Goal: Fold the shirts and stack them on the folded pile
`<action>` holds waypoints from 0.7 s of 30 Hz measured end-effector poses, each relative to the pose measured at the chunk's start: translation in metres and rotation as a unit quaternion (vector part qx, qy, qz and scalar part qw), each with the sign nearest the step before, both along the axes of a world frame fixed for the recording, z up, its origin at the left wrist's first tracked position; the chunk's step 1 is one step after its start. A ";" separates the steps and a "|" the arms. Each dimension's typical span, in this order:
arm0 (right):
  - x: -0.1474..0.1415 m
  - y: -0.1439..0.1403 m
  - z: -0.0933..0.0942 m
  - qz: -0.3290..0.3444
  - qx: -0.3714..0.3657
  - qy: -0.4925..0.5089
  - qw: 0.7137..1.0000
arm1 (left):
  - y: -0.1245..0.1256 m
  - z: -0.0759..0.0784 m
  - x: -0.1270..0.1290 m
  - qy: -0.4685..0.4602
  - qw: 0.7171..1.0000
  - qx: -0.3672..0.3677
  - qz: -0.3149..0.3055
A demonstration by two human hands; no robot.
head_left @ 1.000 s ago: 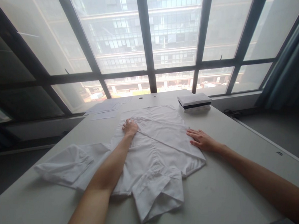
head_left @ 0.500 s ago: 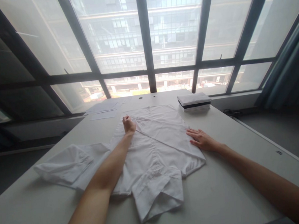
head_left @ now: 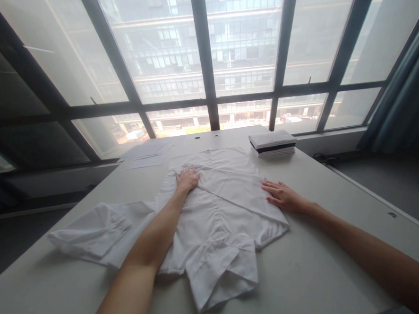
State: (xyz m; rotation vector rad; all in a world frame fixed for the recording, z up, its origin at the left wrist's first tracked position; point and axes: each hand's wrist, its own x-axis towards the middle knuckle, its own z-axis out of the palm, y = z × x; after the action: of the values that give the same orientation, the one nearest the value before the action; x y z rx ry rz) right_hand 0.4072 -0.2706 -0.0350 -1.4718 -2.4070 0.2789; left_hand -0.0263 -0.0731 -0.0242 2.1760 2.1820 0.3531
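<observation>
White shirt [head_left: 219, 208]: spread flat at centre of grey table [head_left: 326, 273], collar end toward 12 o'clock, hem end toward 6 o'clock; right-hand side already folded inward, its doubled sleeve lying across the lower body toward 6 o'clock; other sleeve [head_left: 93, 228] left stretched out toward 9 o'clock, cuff turned back. Laid so, by judgement, to keep the cloth taut and the fold lines straight. Left hand [head_left: 187, 179]: palm down, fingers spread wide, pressed on the upper shirt body at 11 o'clock from garment centre; nothing gripped, cloth only flattened beneath. Right hand [head_left: 282, 196]: palm down, fingers extended and a little apart, rested on the folded right edge at 3 o'clock, half on fabric, half on table; nothing held, edge apparently pinned in place against slipping. Stack of folded garments [head_left: 272, 142]: white with one dark layer, squared up at 1 o'clock, well apart from the shirt. Loose paper sheets [head_left: 145, 154]: flat at 11 o'clock near the far table edge. Window wall [head_left: 203, 58] beyond, at 12 o'clock; curtain [head_left: 401, 98] at 2 o'clock.
</observation>
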 end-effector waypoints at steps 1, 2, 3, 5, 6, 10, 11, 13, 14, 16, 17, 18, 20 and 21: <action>0.000 0.000 0.000 -0.001 0.000 0.000 1.000 | 0.000 0.000 0.000 0.004 1.000 -0.003 0.000; 0.000 0.000 0.000 -0.001 0.001 0.000 1.000 | -0.001 0.000 0.000 0.006 1.000 -0.005 0.000; 0.000 0.000 0.001 -0.002 0.001 0.000 1.000 | -0.001 0.000 0.000 0.007 1.000 -0.007 0.001; -0.001 -0.001 0.002 -0.002 -0.002 -0.002 1.000 | -0.002 0.000 0.000 0.008 1.000 -0.010 0.003; -0.001 -0.001 0.002 -0.002 -0.004 -0.004 1.000 | -0.002 0.000 0.001 0.008 1.000 -0.011 0.003; -0.002 -0.001 0.003 -0.005 -0.012 -0.006 1.000 | -0.004 0.001 0.002 0.007 1.000 -0.009 -0.001; -0.002 -0.001 0.003 -0.005 -0.012 -0.003 1.000 | -0.005 0.002 0.003 0.008 1.000 -0.007 -0.001; -0.002 -0.001 0.001 -0.003 -0.006 0.007 1.000 | -0.007 0.003 0.003 0.007 1.000 0.000 -0.002; -0.002 -0.002 0.001 -0.004 0.001 0.011 1.000 | -0.008 0.004 0.003 0.006 1.000 0.004 -0.003; -0.002 -0.001 0.000 -0.012 0.021 0.019 1.000 | -0.010 0.006 0.004 0.002 1.000 0.010 -0.002; -0.003 0.001 0.001 -0.019 0.036 0.025 0.999 | -0.011 0.007 0.005 0.000 1.000 0.012 -0.002; -0.004 0.003 0.003 -0.026 0.052 0.033 0.998 | -0.011 0.008 0.006 -0.002 1.000 0.012 -0.001; -0.010 0.010 0.009 -0.033 0.082 0.053 0.995 | -0.013 0.012 0.008 -0.002 1.000 0.012 -0.001; -0.015 0.014 0.013 -0.029 0.094 0.063 0.993 | -0.014 0.015 0.009 -0.001 1.000 0.011 -0.003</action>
State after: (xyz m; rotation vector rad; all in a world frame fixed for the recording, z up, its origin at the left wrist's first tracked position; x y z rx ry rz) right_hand 0.3923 -0.2563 -0.0223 -1.3938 -2.2200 0.1243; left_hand -0.0172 -0.0868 -0.0088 2.1924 2.1802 0.3804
